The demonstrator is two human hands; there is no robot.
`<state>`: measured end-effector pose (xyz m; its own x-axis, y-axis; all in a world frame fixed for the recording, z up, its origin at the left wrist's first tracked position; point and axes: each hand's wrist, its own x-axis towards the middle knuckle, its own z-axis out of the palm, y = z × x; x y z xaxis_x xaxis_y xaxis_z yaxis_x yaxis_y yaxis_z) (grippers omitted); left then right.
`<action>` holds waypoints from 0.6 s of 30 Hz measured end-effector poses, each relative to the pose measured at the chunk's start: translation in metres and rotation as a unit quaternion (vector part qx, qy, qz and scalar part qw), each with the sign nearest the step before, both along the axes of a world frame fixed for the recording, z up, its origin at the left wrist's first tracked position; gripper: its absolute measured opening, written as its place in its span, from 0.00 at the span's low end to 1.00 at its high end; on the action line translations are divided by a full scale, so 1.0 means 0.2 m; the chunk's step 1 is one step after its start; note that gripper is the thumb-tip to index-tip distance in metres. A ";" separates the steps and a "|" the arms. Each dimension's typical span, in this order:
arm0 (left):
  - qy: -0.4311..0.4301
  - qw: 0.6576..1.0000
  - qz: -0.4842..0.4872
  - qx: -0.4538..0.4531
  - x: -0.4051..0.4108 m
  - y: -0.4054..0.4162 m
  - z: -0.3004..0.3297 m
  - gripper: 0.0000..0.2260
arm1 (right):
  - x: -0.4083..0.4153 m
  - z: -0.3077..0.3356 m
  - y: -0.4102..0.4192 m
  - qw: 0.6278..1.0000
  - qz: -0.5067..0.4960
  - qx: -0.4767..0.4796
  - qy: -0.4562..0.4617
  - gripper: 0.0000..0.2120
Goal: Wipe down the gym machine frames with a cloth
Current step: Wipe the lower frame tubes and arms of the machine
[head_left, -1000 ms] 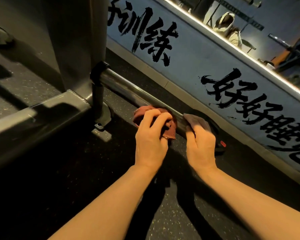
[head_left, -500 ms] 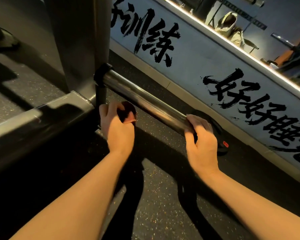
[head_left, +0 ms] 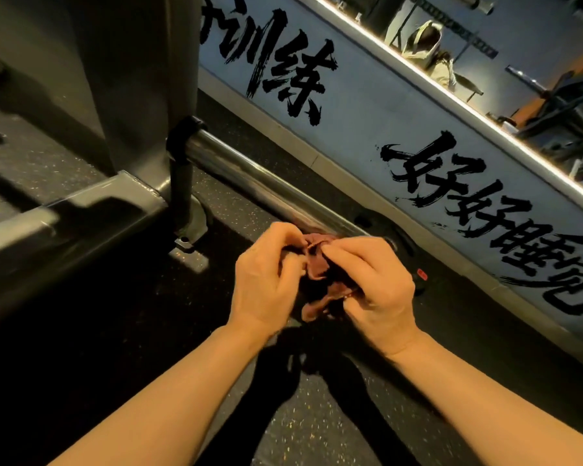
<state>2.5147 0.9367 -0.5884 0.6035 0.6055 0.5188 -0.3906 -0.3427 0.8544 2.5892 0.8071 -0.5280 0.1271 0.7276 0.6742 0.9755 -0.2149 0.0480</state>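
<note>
A small reddish-brown cloth (head_left: 317,267) is bunched between my two hands, just in front of the low chrome bar (head_left: 266,190) of the gym machine. My left hand (head_left: 266,284) pinches its left side with curled fingers. My right hand (head_left: 374,284) grips its right side, fingers curled round the fabric. Both hands are off the bar. The bar runs from a black collar (head_left: 182,136) on the grey upright post (head_left: 142,79) to a black end disc (head_left: 398,243) on the right.
A grey frame beam (head_left: 64,213) runs low on the left, bolted down by a foot plate (head_left: 189,237). A white wall panel (head_left: 384,129) with black brush lettering lies close behind the bar, with a mirror (head_left: 519,45) above it. Dark speckled rubber floor (head_left: 300,432) lies under my arms.
My left hand has come back right from the post end of the bar with the cloth. My right hand has left the bar's right end, and both now hold the cloth together.
</note>
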 end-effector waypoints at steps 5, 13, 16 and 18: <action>0.115 0.981 0.148 0.055 0.05 0.08 -0.08 0.22 | 0.14 0.01 0.04 0.986 -0.052 0.007 -0.161 0.16; 0.157 0.981 0.086 -0.070 0.02 0.22 -0.08 0.29 | 0.13 -0.07 0.13 0.972 -0.164 -0.102 -0.134 0.31; 0.162 0.983 0.081 -0.028 0.01 0.28 -0.07 0.29 | 0.11 -0.09 0.32 0.972 -0.154 -0.128 -0.119 0.37; 0.191 0.977 0.086 0.036 0.01 0.36 -0.08 0.30 | 0.10 -0.10 0.46 0.975 -0.119 -0.145 -0.121 0.32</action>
<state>2.5158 1.0082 -0.6038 0.6543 0.6848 0.3208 0.0207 -0.4403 0.8976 2.6085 0.8987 -0.5482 0.1791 0.8607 0.4765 0.8520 -0.3779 0.3623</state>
